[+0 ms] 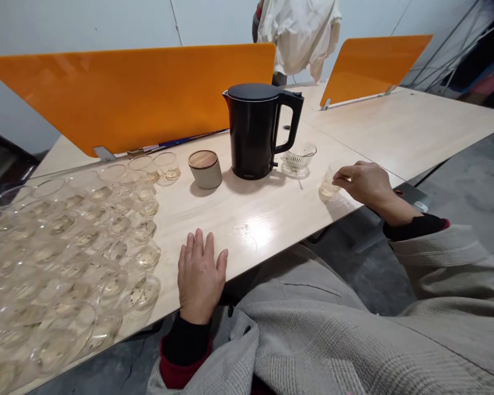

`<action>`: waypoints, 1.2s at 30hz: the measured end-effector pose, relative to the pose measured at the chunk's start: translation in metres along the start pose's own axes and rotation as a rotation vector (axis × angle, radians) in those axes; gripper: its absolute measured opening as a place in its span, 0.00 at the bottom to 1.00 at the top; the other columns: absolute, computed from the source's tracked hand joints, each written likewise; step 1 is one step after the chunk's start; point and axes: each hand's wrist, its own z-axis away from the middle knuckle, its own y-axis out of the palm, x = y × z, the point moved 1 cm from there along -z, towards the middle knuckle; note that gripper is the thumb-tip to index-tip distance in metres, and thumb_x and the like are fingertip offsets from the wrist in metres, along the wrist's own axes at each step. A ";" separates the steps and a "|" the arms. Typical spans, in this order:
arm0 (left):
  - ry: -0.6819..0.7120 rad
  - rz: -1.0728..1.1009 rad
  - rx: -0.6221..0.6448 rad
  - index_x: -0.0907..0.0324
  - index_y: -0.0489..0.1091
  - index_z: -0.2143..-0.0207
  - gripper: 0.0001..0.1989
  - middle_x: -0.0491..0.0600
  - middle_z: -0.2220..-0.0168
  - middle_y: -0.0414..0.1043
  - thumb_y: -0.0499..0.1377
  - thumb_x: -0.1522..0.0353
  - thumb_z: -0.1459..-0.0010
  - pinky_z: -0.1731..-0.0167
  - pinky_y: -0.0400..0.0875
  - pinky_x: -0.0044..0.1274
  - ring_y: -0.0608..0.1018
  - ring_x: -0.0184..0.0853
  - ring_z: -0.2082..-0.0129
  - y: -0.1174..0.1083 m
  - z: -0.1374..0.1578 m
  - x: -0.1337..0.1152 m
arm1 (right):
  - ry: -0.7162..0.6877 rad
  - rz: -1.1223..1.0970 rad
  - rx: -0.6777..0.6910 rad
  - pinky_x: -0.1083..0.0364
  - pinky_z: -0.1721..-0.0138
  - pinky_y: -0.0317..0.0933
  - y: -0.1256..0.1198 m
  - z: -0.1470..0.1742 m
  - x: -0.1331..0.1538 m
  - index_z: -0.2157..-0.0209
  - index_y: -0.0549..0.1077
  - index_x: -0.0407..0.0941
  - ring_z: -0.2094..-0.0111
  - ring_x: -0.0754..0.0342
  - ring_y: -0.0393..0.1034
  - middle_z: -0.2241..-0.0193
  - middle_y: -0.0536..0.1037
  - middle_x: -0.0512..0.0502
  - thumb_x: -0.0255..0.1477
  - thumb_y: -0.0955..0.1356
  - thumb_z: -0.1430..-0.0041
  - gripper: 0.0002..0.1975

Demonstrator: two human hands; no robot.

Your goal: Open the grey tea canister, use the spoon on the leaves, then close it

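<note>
Head view: the right hand (364, 184) grips a small glass cup (328, 185) by its rim, fingers curled around the top; the cup stands on the desk (255, 219) near its front edge, just right of a ribbed glass bowl (298, 157). The left hand (200, 277) lies flat and open on the desk, palm down, holding nothing. A black electric kettle (256, 130) stands behind — lid shut, handle facing right. A lidded beige canister (205, 168) sits just left of the kettle. Many clear glass cups (86, 247) crowd the desk's left part. Orange divider panels (135, 93) rise behind.
</note>
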 end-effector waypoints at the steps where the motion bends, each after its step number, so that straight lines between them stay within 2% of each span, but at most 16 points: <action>1: -0.005 0.007 -0.005 0.67 0.72 0.36 0.25 0.70 0.30 0.68 0.51 0.60 0.25 0.32 0.68 0.52 0.69 0.60 0.28 0.000 0.000 0.000 | 0.028 -0.001 -0.003 0.50 0.65 0.57 0.000 0.001 -0.001 0.57 0.88 0.47 0.63 0.45 0.74 0.60 0.84 0.35 0.37 0.68 0.30 0.15; 6: -0.034 0.028 0.016 0.65 0.72 0.35 0.25 0.67 0.29 0.68 0.53 0.60 0.26 0.30 0.66 0.51 0.68 0.58 0.27 -0.002 0.000 -0.004 | 0.046 -0.030 -0.005 0.50 0.60 0.62 0.000 0.005 -0.004 0.51 0.87 0.49 0.60 0.44 0.75 0.57 0.84 0.36 0.35 0.69 0.30 0.15; 9: -0.043 0.003 0.053 0.67 0.71 0.35 0.26 0.69 0.29 0.67 0.53 0.60 0.26 0.30 0.66 0.50 0.68 0.59 0.27 -0.004 -0.001 -0.006 | 0.038 -0.046 -0.071 0.48 0.59 0.64 -0.002 0.008 -0.004 0.50 0.87 0.48 0.57 0.41 0.77 0.58 0.84 0.33 0.34 0.68 0.30 0.16; 12: -0.057 0.003 0.074 0.69 0.71 0.34 0.27 0.69 0.29 0.66 0.53 0.60 0.26 0.30 0.65 0.50 0.67 0.59 0.27 -0.005 -0.002 -0.008 | 0.042 -0.078 -0.208 0.45 0.58 0.66 -0.009 0.013 -0.006 0.52 0.87 0.47 0.55 0.39 0.78 0.60 0.85 0.30 0.34 0.68 0.31 0.16; 15: -0.075 0.012 0.082 0.68 0.71 0.34 0.27 0.69 0.28 0.65 0.53 0.60 0.26 0.29 0.64 0.50 0.67 0.58 0.26 -0.006 -0.002 -0.010 | 0.005 -0.146 -0.396 0.42 0.52 0.66 -0.026 0.024 -0.003 0.57 0.86 0.50 0.51 0.38 0.78 0.60 0.86 0.31 0.35 0.66 0.31 0.14; 17: -0.082 0.018 0.094 0.67 0.70 0.33 0.27 0.68 0.28 0.65 0.54 0.60 0.27 0.29 0.63 0.50 0.66 0.58 0.26 -0.006 -0.003 -0.010 | -0.033 -0.208 -0.513 0.40 0.46 0.65 -0.041 0.035 0.007 0.60 0.85 0.54 0.50 0.38 0.78 0.60 0.87 0.34 0.38 0.65 0.30 0.14; 19: -0.089 0.028 0.105 0.67 0.70 0.33 0.27 0.67 0.27 0.64 0.55 0.60 0.27 0.28 0.63 0.50 0.65 0.57 0.25 -0.006 -0.003 -0.011 | -0.096 -0.293 -0.562 0.40 0.42 0.65 -0.054 0.047 0.028 0.60 0.84 0.56 0.50 0.40 0.79 0.60 0.87 0.38 0.41 0.65 0.29 0.14; 23: -0.102 0.035 0.107 0.65 0.69 0.33 0.27 0.66 0.27 0.63 0.54 0.60 0.27 0.28 0.62 0.49 0.65 0.56 0.25 -0.006 -0.003 -0.011 | -0.349 -0.551 -0.435 0.42 0.48 0.71 -0.057 0.064 0.094 0.62 0.83 0.56 0.57 0.43 0.79 0.62 0.87 0.46 0.42 0.66 0.28 0.14; 26: -0.103 0.043 0.104 0.65 0.69 0.33 0.27 0.65 0.27 0.64 0.54 0.59 0.26 0.28 0.62 0.49 0.64 0.55 0.25 -0.006 -0.002 -0.011 | -0.546 -0.693 -0.301 0.44 0.50 0.72 -0.037 0.063 0.148 0.63 0.83 0.53 0.58 0.44 0.78 0.64 0.86 0.46 0.39 0.66 0.28 0.15; 29: -0.107 0.055 0.115 0.67 0.69 0.33 0.27 0.66 0.27 0.64 0.55 0.59 0.26 0.27 0.61 0.48 0.64 0.56 0.25 -0.006 -0.002 -0.011 | -0.657 -0.679 -0.174 0.44 0.49 0.70 -0.013 0.051 0.190 0.62 0.84 0.52 0.57 0.43 0.76 0.62 0.86 0.45 0.37 0.64 0.26 0.16; 32: -0.110 0.060 0.124 0.68 0.68 0.33 0.27 0.68 0.27 0.63 0.55 0.60 0.26 0.27 0.60 0.48 0.64 0.56 0.25 -0.007 -0.002 -0.011 | -0.705 -0.636 -0.127 0.44 0.48 0.67 0.004 0.036 0.219 0.61 0.84 0.50 0.56 0.43 0.74 0.60 0.86 0.44 0.35 0.64 0.25 0.15; 36: -0.115 0.062 0.129 0.68 0.68 0.33 0.27 0.67 0.26 0.63 0.55 0.60 0.26 0.27 0.61 0.48 0.63 0.56 0.24 -0.010 -0.002 -0.013 | -0.804 -0.608 -0.096 0.47 0.52 0.64 0.017 0.029 0.238 0.60 0.84 0.46 0.58 0.45 0.72 0.63 0.85 0.42 0.32 0.65 0.25 0.15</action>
